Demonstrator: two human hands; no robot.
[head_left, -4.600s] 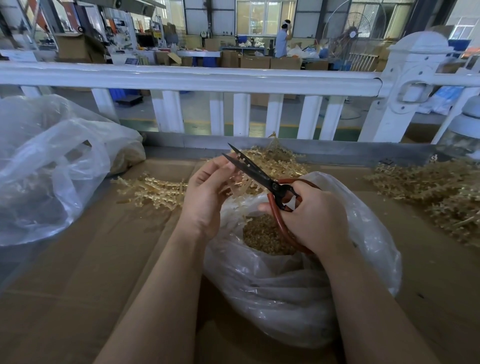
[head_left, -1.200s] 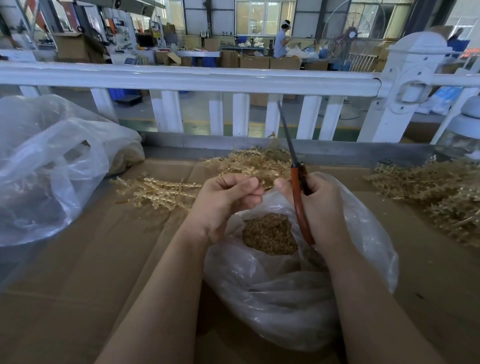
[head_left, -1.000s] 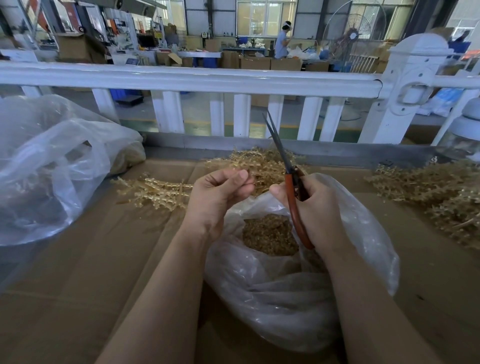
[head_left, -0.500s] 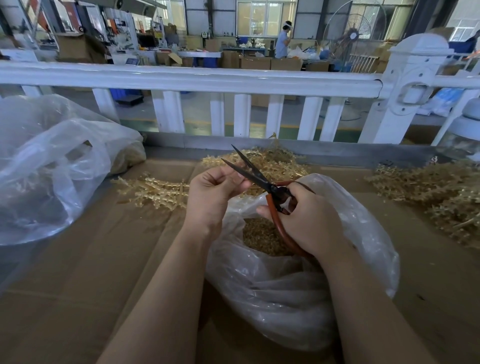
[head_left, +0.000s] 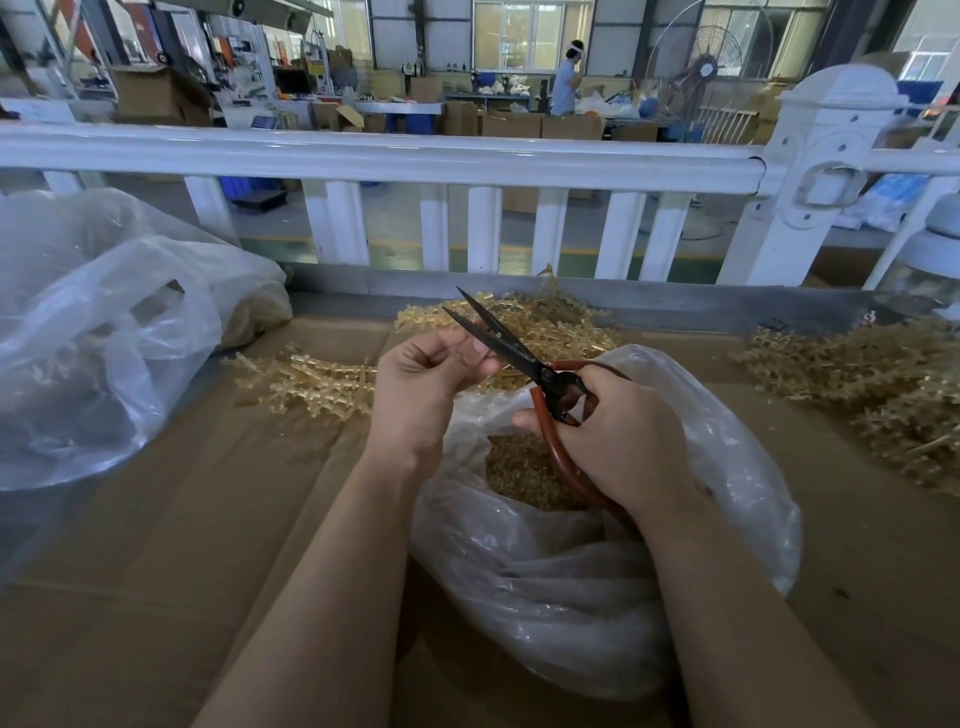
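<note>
You're at the cutting step: your right hand (head_left: 618, 441) clamps the red-handled black scissors (head_left: 511, 345), blades parted above the clear plastic bag (head_left: 597, 571), while your left hand (head_left: 431, 384) pinches a small gold plastic piece, hidden by curled fingers, at the blades; next, I judge, squeeze them shut

Grips red-handled scissors (head_left: 511, 345) in the right hand (head_left: 618, 441), blades parted, tips pointing up and left. Curls the left hand (head_left: 421, 379) just beside the blades, above a clear plastic bag (head_left: 597, 597) of small golden bits (head_left: 519, 473) on brown cardboard (head_left: 208, 519).
</note>
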